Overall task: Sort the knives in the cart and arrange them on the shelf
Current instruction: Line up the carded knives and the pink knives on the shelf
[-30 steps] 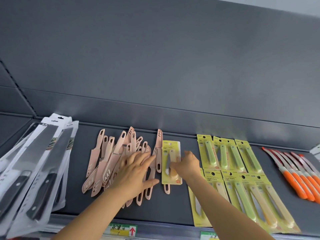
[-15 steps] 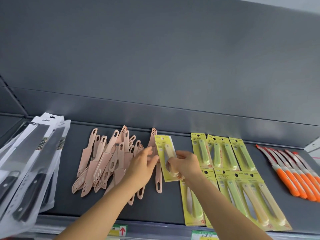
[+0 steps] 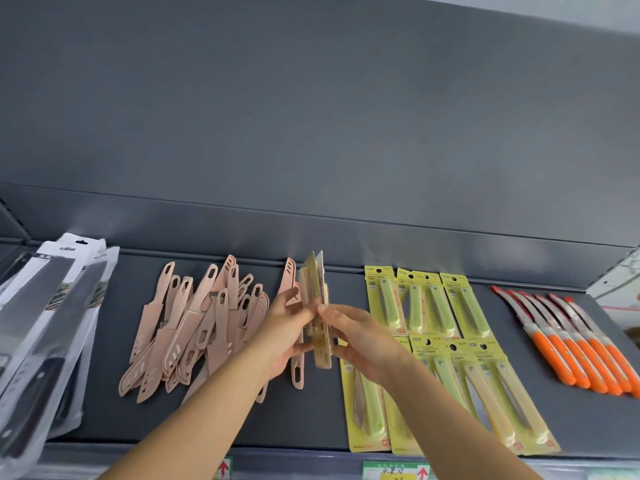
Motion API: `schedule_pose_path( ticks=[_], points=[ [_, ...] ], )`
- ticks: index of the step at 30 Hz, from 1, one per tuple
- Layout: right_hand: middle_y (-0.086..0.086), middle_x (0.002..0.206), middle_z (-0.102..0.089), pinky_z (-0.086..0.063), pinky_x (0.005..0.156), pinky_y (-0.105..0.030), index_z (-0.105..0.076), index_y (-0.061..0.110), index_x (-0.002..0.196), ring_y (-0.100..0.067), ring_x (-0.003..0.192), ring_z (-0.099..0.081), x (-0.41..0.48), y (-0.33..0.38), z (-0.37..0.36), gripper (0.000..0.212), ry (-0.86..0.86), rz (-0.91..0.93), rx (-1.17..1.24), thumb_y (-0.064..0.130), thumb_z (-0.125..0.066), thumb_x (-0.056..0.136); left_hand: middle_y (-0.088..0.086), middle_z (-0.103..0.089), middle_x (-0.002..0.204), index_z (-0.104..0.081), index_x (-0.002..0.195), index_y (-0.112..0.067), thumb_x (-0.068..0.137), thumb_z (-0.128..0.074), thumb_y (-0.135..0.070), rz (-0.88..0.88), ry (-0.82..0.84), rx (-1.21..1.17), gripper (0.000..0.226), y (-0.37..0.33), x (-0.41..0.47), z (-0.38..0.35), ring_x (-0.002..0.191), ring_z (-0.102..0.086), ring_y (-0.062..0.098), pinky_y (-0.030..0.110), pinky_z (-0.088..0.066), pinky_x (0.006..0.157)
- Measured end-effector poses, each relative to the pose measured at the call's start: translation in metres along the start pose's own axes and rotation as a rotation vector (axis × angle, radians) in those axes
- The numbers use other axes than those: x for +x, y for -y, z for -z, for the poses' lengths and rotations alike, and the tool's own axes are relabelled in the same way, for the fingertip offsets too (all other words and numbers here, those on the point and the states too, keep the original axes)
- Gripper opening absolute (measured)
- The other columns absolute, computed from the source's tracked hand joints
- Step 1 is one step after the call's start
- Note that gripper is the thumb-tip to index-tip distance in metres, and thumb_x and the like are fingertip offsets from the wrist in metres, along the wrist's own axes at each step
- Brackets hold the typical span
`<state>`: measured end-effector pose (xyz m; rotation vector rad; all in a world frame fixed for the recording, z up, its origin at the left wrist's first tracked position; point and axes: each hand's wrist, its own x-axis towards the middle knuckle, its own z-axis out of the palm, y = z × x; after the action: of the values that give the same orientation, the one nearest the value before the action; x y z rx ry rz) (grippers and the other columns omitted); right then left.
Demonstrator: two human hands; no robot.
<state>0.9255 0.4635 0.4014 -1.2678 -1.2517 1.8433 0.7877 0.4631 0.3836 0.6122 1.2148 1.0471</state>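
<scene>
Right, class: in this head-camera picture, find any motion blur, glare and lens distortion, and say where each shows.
Head view: the yellow carded knife, held edge-on between left hand and right hand, is smeared by motion blur; pale glare patches sit on the shelf's back rim; wide-angle distortion leans the bagged knives outward; the orange knives look fairly sharp.

Pink sheathed knives (image 3: 194, 327), yellow-carded green fruit knives (image 3: 429, 306), orange-handled knives (image 3: 581, 358) — dark grey shelf (image 3: 294, 420).
</scene>
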Motion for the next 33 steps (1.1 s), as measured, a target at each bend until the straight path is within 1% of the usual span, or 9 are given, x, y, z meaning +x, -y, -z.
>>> schedule_pose_path(
  ticks=[3,8,13,16,19,25,27,31,33],
  points=[
    [-0.017,0.107,-0.069,-0.055,0.083,-0.04,-0.065,0.004,0.109,-0.029,0.099,-0.065,-0.004,0.002,0.004,0.032,-0.019,-0.047,0.087,0.026,-0.046,0.097,0.005,-0.069,0.091,-0.061,0.112,-0.012,0.085,-0.066,-0.016,-0.007,-0.021,-0.036,0.028,-0.004,-0.001,0.001,0.085,-0.066,0.02,0.04,-0.055,0.072],
    [-0.006,0.1,-0.067,-0.05,0.086,-0.043,-0.058,0.018,0.106,-0.029,0.098,-0.062,-0.006,0.007,0.013,0.014,-0.223,-0.09,0.067,0.02,-0.051,0.095,0.01,-0.069,0.099,-0.063,0.107,-0.01,0.083,-0.068,-0.017,-0.021,-0.142,0.006,0.025,-0.004,0.005,0.011,0.094,-0.065,0.025,0.046,-0.053,0.085],
    [-0.002,0.113,-0.049,-0.047,0.069,-0.034,-0.033,0.024,0.142,-0.021,0.09,-0.054,0.022,0.013,0.032,0.05,-0.487,-0.063,-0.451,0.01,-0.036,0.095,0.006,-0.068,0.099,-0.062,0.105,-0.015,0.082,-0.07,-0.02,-0.054,-0.19,0.159,0.025,-0.004,0.006,0.021,0.094,-0.064,0.025,0.049,-0.051,0.09],
    [-0.009,0.138,-0.031,-0.044,0.096,-0.043,-0.015,0.034,0.147,-0.031,0.119,-0.04,0.038,0.014,0.038,0.066,-0.526,-0.063,-0.804,0.006,-0.033,0.09,0.006,-0.068,0.101,-0.061,0.108,-0.015,0.082,-0.069,-0.013,-0.052,-0.164,0.242,0.027,-0.001,0.004,0.026,0.095,-0.065,0.025,0.049,-0.051,0.089],
    [-0.011,0.146,-0.02,-0.026,0.106,-0.042,-0.015,0.036,0.146,-0.033,0.131,-0.023,0.043,0.012,0.029,0.069,-0.518,-0.054,-1.106,0.005,-0.036,0.088,0.006,-0.068,0.104,-0.059,0.114,-0.013,0.082,-0.067,-0.002,-0.049,-0.13,0.254,0.035,0.001,0.003,0.03,0.097,-0.065,0.024,0.048,-0.052,0.089],
    [-0.005,0.149,-0.012,-0.032,0.098,-0.041,-0.022,0.033,0.141,-0.032,0.128,-0.025,0.06,-0.005,0.014,0.068,-0.57,-0.119,-1.318,0.006,-0.044,0.083,0.003,-0.068,0.108,-0.059,0.117,-0.016,0.083,-0.063,0.001,-0.041,-0.095,0.287,0.038,0.003,-0.001,0.039,0.1,-0.065,0.022,0.048,-0.052,0.09],
    [-0.004,0.152,-0.006,-0.031,0.1,-0.042,-0.021,0.03,0.141,-0.032,0.131,-0.022,0.066,-0.009,0.015,0.063,-0.554,-0.134,-1.293,0.011,-0.045,0.086,0.001,-0.068,0.108,-0.061,0.113,-0.018,0.084,-0.062,0.0,-0.045,-0.092,0.286,0.034,0.001,-0.002,0.04,0.1,-0.065,0.021,0.047,-0.051,0.091],
    [0.002,0.157,0.003,-0.024,0.107,-0.048,-0.021,0.027,0.146,-0.033,0.14,-0.012,0.076,-0.012,0.018,0.058,-0.438,-0.177,-1.266,0.053,-0.034,0.095,-0.001,-0.07,0.106,-0.06,0.111,-0.02,0.085,-0.061,0.001,-0.085,-0.069,0.302,0.034,-0.005,-0.004,0.043,0.099,-0.066,0.017,0.044,-0.052,0.091],
    [0.002,0.157,-0.001,-0.021,0.11,-0.048,-0.02,0.028,0.147,-0.032,0.141,-0.009,0.077,-0.012,0.019,0.059,-0.419,-0.128,-1.212,0.053,-0.033,0.095,-0.002,-0.07,0.105,-0.061,0.113,-0.018,0.084,-0.062,0.0,-0.119,-0.069,0.345,0.034,-0.007,-0.004,0.044,0.097,-0.067,0.016,0.044,-0.053,0.089]
  ],
)
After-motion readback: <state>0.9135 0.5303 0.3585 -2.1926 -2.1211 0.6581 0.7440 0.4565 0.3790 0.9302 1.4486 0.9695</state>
